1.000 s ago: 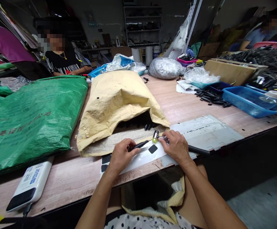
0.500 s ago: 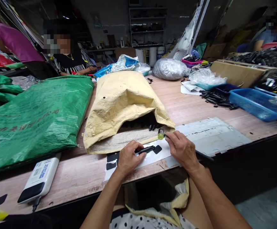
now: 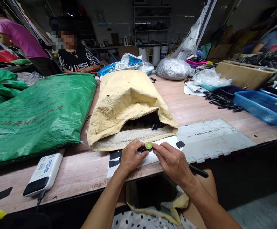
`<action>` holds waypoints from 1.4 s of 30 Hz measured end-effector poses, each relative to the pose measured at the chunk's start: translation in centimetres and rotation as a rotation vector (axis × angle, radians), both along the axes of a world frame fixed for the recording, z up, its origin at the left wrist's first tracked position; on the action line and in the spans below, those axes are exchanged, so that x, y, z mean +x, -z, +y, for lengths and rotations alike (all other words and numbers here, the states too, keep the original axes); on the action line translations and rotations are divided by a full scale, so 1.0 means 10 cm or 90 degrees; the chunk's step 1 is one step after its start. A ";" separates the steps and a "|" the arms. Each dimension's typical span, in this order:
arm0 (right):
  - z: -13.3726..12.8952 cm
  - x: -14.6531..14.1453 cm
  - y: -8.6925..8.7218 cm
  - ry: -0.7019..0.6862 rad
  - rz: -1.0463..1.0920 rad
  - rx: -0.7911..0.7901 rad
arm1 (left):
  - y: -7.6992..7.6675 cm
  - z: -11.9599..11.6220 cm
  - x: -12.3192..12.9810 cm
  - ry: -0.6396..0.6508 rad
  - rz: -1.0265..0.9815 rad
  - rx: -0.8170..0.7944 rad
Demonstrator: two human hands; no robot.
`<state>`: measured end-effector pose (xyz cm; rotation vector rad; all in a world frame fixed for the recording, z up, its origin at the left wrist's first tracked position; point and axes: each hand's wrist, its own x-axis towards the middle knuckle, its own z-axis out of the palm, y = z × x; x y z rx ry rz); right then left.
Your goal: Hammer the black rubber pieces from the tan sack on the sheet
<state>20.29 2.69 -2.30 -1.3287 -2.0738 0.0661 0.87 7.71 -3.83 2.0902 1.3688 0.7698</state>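
Note:
My left hand pinches a slim black piece over a white sheet at the table edge. From the right, my right hand grips a small tool with a yellow-green round head; its black handle sticks out below the palm. The tool head touches or overlaps the black piece. Just beyond both hands, a yellow sack lies with its mouth towards me, black pieces inside. One black patch is on the sheet to the right, others to the left.
A green sack and a white power bank are on the left. At the right are a grey plate, a blue basket and a pile of black pieces. People sit or stand across the table and at the far right.
My right hand has moved left, bringing the yellow-green tool head onto the black piece in my left hand. The view has shifted slightly, and the black patch at the right now shows uncovered.

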 end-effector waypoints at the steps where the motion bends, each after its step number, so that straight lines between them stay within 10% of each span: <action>1: 0.00 0.00 0.01 0.002 -0.015 -0.004 | 0.00 0.00 0.00 -0.001 0.001 0.001; 42: 0.37 0.49 0.34 0.224 -0.078 0.003 | 0.02 0.03 -0.03 -0.015 -0.054 -0.042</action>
